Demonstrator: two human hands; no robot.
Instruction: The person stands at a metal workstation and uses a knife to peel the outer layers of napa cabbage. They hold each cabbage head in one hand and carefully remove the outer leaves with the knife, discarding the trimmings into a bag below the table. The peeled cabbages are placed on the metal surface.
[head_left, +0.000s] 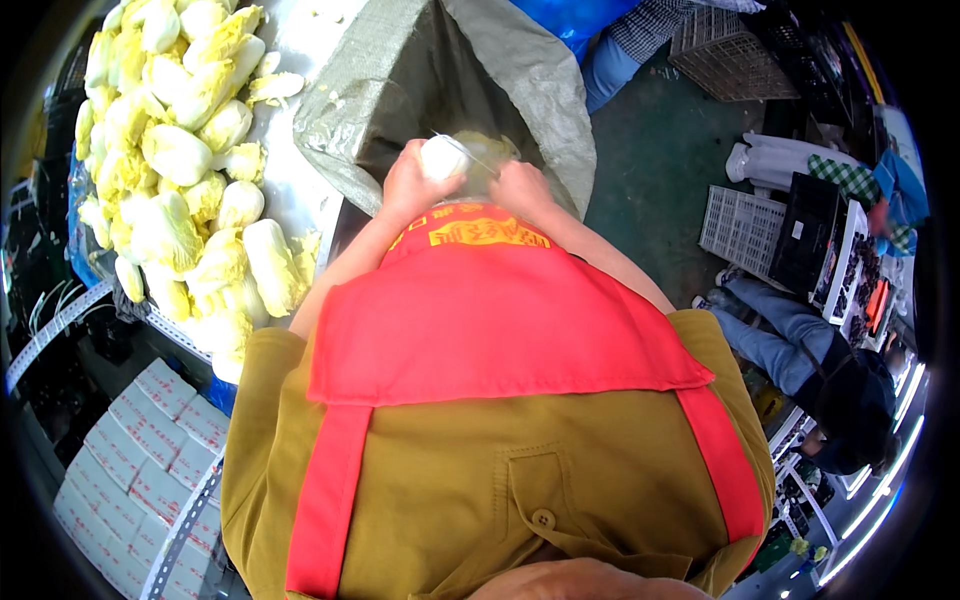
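Observation:
My left hand (415, 180) is closed around a napa cabbage (443, 157), its white base turned up. Beside it, my right hand (521, 187) grips a thin blade (459, 147), likely a knife, whose far end reaches the cabbage's base. Its handle is hidden in my fist. Both hands are over the mouth of a large grey-green woven sack (379, 82). Blurred, pale yellow-green matter shows behind the hands. To the left, a heap of napa cabbages (176, 154) lies on a metal table (304, 172).
A person in jeans (611, 71) stands beyond the sack, near a plastic crate (724, 56). Another person (795, 345) is at the right, by crates (742, 229) and shelving. Stacked white boxes (142, 465) stand lower left, behind a perforated metal frame (184, 525).

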